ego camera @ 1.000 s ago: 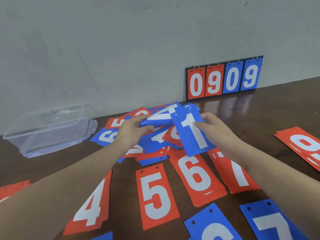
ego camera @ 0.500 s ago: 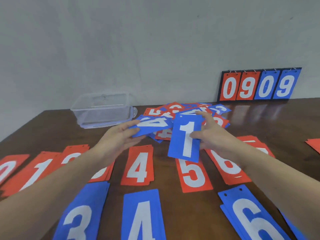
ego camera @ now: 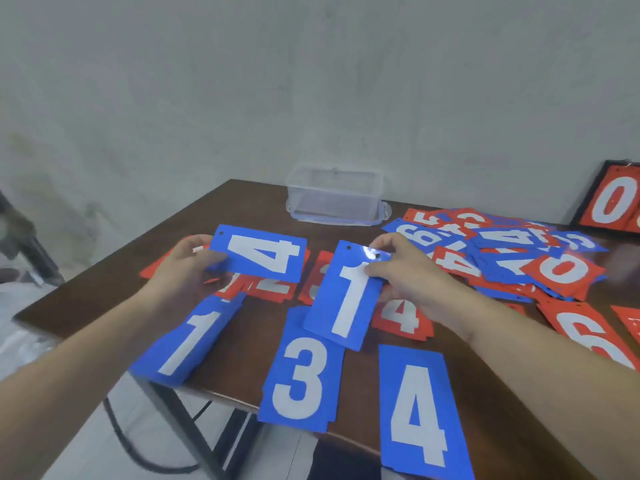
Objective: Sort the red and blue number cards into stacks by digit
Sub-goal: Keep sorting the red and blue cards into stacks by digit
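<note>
The left hand [ego camera: 188, 268] pinches a blue 4 card [ego camera: 260, 257] by its short edge, now held sideways above the red stacks, farther left than half a second ago. Below it a blue 1 stack [ego camera: 188, 341] lies at the worktop [ego camera: 256, 206] edge, newly in view. The right hand [ego camera: 403, 271] grips the blue 1 card [ego camera: 349, 296] by its top, carried leftward, now over the blue 3 stack [ego camera: 301, 372] instead of the red 5. The unsorted pile [ego camera: 512, 251] sits well right.
</note>
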{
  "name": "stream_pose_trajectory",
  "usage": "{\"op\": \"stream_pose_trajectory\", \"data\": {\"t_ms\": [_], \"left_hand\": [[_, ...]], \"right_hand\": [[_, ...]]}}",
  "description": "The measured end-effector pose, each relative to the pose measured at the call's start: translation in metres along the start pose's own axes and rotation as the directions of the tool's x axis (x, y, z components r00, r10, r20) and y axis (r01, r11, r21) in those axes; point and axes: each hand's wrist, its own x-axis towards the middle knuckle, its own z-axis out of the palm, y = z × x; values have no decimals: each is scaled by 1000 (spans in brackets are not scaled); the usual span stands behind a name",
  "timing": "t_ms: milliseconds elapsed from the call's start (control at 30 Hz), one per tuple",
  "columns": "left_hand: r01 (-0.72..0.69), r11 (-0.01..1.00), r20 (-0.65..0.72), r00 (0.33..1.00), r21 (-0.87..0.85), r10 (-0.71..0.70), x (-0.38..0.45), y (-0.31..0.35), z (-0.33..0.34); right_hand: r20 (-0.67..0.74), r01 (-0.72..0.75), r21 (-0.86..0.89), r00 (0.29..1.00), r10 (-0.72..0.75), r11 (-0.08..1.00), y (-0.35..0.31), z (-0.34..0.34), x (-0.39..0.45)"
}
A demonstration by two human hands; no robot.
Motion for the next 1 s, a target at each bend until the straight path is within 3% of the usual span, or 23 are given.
{"op": "stream_pose_trajectory", "data": {"t_ms": [133, 333, 500, 667, 733, 833, 933, 1000], "left_hand": [[-9, 994, -53, 999, -106, 3, -15, -2, -47], [23, 991, -135, 990, -133, -41, -27, -9, -105], [-3, 997, -220, 975, -83, -15, -32, -12, -137], [-77, 995, -383, 923, -67, 46, -38, -5, -161], [-80, 995, -411, 910, -51, 52, -41, -5, -168], [-72, 997, -399, 915, -22, 58, -44, -6, -166], [-36, 999, -325, 945, 1, 34, -47, -8, -155], [-17, 1000, -294, 956, 1, 16, -46, -10, -142]], "right_hand": [[84, -21, 28, 996, 19, 999, -6, 57, 7], [275, -62, 54, 961, 45, 997, -17, 127, 11], [283, -33, 20, 959, 26, 999, -19, 180, 15], [288, 101, -155, 956, -53, 983, -16, 209, 17], [283, 238, -335, 948, -143, 912, -13, 212, 16], [303, 405, -622, 914, -270, 670, -6, 215, 14], [306, 467, -711, 878, -367, 525, -2, 216, 14], [301, 474, -695, 875, -379, 541, 0, 210, 18]]}}
